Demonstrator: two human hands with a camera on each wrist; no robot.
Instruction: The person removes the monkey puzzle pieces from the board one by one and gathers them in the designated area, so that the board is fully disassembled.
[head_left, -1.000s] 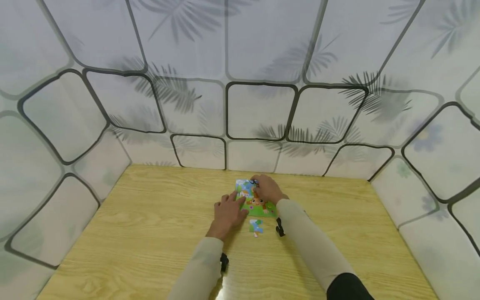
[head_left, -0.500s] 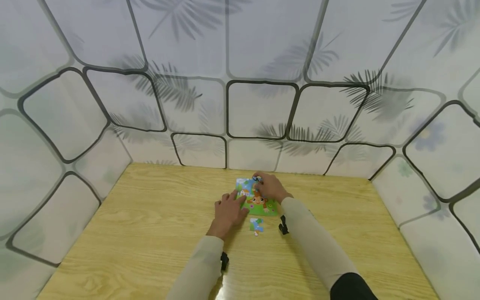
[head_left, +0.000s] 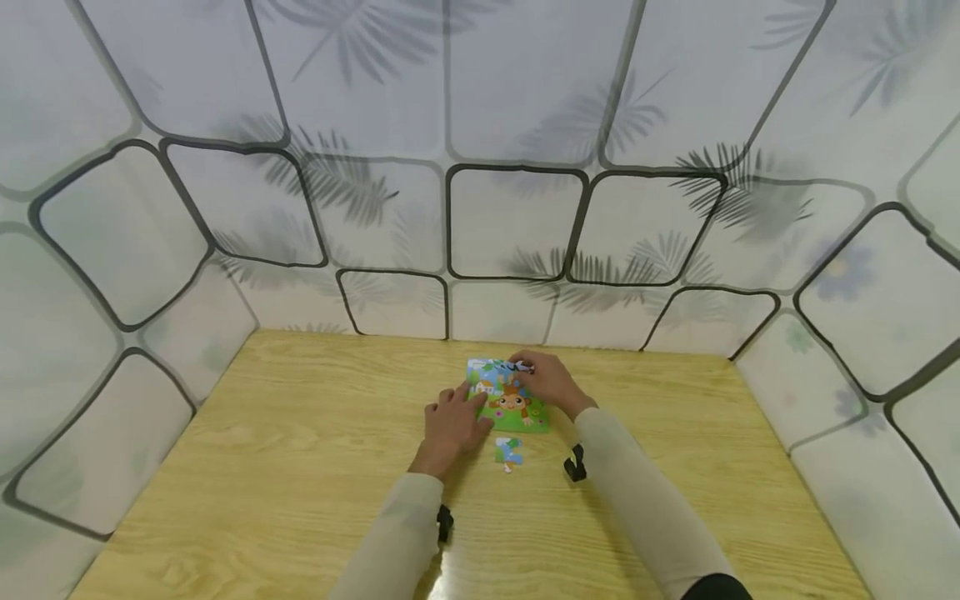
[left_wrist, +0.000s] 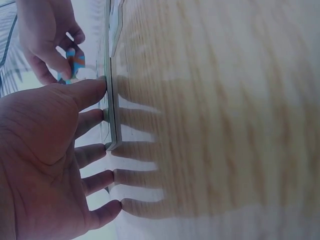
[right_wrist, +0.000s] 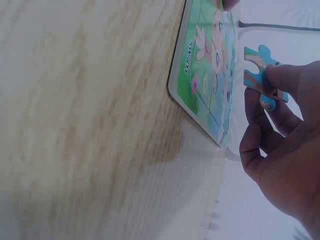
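A jigsaw board [head_left: 525,419] with a cartoon monkey on green grass lies flat on the wooden table. My left hand [head_left: 453,423] rests at its left side, fingers spread and mostly straight. In the left wrist view the thumb and some fingertips touch the board's edge [left_wrist: 115,130]. Above the board's far right part, my right hand [head_left: 553,383] pinches a puzzle piece [right_wrist: 256,79] between thumb and fingers. Blue and brown, the piece is held tilted and apart from the board in the right wrist view. Loose puzzle pieces [head_left: 508,451] lie just in front of the board.
The wooden table [head_left: 315,433] reaches back to a pale patterned wall [head_left: 517,225]. Similar walls stand on the left and right. Both wrists carry black straps, and light sleeves cover the forearms.
My right hand has moved slightly right with the puzzle piece, showing more of the board's upper part. My left hand stays in place on the board. The head view has shifted slightly.
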